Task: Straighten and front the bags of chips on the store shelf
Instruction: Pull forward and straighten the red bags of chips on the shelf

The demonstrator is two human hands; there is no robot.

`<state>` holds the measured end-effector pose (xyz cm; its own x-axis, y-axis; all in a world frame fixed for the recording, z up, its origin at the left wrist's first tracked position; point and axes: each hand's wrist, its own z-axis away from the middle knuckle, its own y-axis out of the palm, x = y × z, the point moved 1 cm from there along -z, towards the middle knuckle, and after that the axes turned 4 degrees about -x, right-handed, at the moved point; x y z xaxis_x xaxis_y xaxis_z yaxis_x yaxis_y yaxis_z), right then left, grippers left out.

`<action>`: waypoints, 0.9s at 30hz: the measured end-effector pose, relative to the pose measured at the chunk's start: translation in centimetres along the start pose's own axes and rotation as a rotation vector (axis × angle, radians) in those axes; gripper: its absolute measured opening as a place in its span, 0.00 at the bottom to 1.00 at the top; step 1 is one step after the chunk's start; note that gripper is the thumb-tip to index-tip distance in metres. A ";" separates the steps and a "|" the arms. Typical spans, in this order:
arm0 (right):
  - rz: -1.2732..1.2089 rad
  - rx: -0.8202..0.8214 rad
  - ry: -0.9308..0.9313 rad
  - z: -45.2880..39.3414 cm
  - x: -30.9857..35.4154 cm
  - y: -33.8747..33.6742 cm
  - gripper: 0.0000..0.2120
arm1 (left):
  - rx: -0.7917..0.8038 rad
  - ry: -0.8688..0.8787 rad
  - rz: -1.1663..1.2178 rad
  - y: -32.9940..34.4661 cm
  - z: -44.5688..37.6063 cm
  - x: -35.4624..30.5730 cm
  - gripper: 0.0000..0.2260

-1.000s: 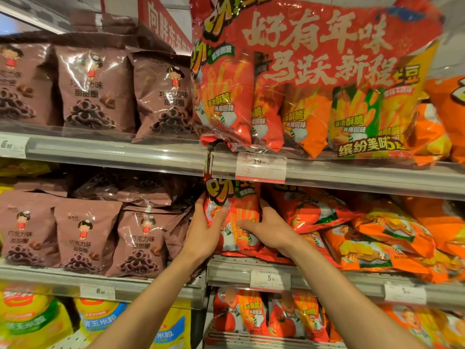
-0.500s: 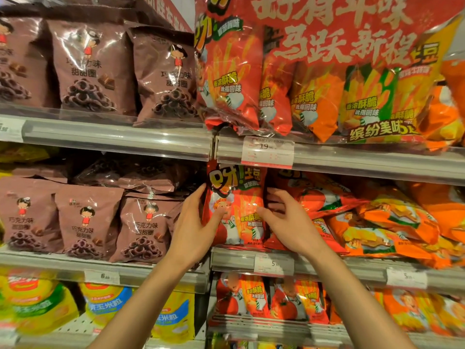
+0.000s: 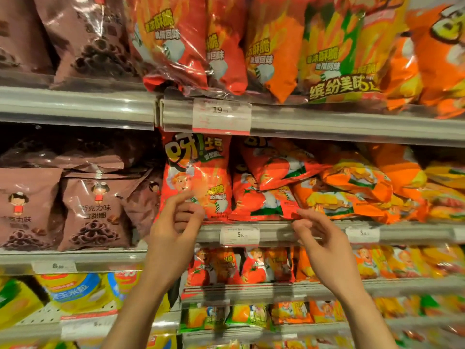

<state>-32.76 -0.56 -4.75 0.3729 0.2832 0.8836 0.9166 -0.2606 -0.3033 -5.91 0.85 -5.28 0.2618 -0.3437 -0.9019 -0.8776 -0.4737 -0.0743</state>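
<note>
A red chip bag (image 3: 198,172) stands upright and faces forward at the left end of the middle shelf (image 3: 289,231). My left hand (image 3: 176,222) hovers in front of its lower left corner with loosely curled fingers, holding nothing. My right hand (image 3: 319,240) hangs by the shelf rail, fingers loosely curled and empty, just below a second upright red bag (image 3: 251,200). Another red bag (image 3: 279,162) leans tilted across the top of that one. Several orange bags (image 3: 352,190) lie flat and jumbled to the right.
Brown chocolate-ring bags (image 3: 93,212) fill the shelf to the left. A large multipack (image 3: 264,46) overhangs the upper rail (image 3: 327,124) above a price tag (image 3: 221,114). Small red bags (image 3: 226,265) line the lower shelf, with yellow bags (image 3: 75,290) at lower left.
Both hands have let go of the upright red bag and drawn back and down towards the shelf rail. The view has moved closer to the shelf.
</note>
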 end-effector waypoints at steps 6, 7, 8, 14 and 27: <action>0.036 -0.020 -0.003 -1.6 -2.3 -5.0 0.07 | -0.042 -0.004 -0.002 4.4 1.6 -1.3 0.11; 0.038 -0.009 -0.011 -2.1 -2.4 -5.7 0.07 | -0.053 -0.005 -0.001 5.1 1.8 -1.7 0.11; 0.042 0.007 -0.024 -2.6 -2.6 -6.3 0.07 | -0.060 -0.008 -0.002 5.9 1.9 -2.2 0.11; 0.115 0.067 -0.157 -6.3 -2.9 -8.5 0.08 | -0.104 0.041 -0.085 10.3 2.5 -5.4 0.11; 0.604 -0.023 -0.621 -10.9 0.0 -6.5 0.12 | 0.172 0.063 -0.756 14.0 -5.0 -6.4 0.34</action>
<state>-40.28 -8.95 1.16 0.8122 0.5416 0.2167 0.5358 -0.5458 -0.6441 -17.83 -7.60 1.56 0.8315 -0.0251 -0.5549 -0.5006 -0.4670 -0.7289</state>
